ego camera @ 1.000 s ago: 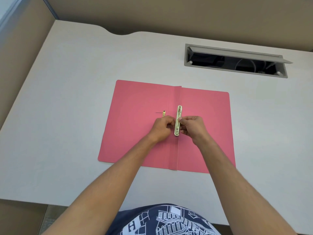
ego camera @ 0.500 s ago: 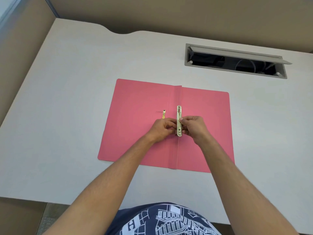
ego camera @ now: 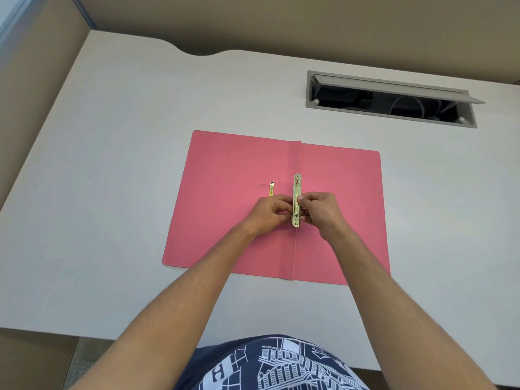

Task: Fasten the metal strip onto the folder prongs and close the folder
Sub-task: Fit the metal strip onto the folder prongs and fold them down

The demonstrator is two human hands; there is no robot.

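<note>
A pink folder lies open and flat on the white desk, its spine fold running away from me. Over the fold I hold a gold metal strip lengthwise. My left hand pinches its lower part from the left, and my right hand pinches it from the right, thumb on the strip's face. A gold prong lies on the left leaf just above my left hand, its lower end hidden by my knuckles.
A grey cable hatch stands open at the back right of the desk, with dark cables inside. Tan partition walls border the desk at the back and left. The desk's near edge is close to my body.
Both hands and the strip stay almost where they were. The strip has shifted slightly, and my right thumb now rests on its face.
</note>
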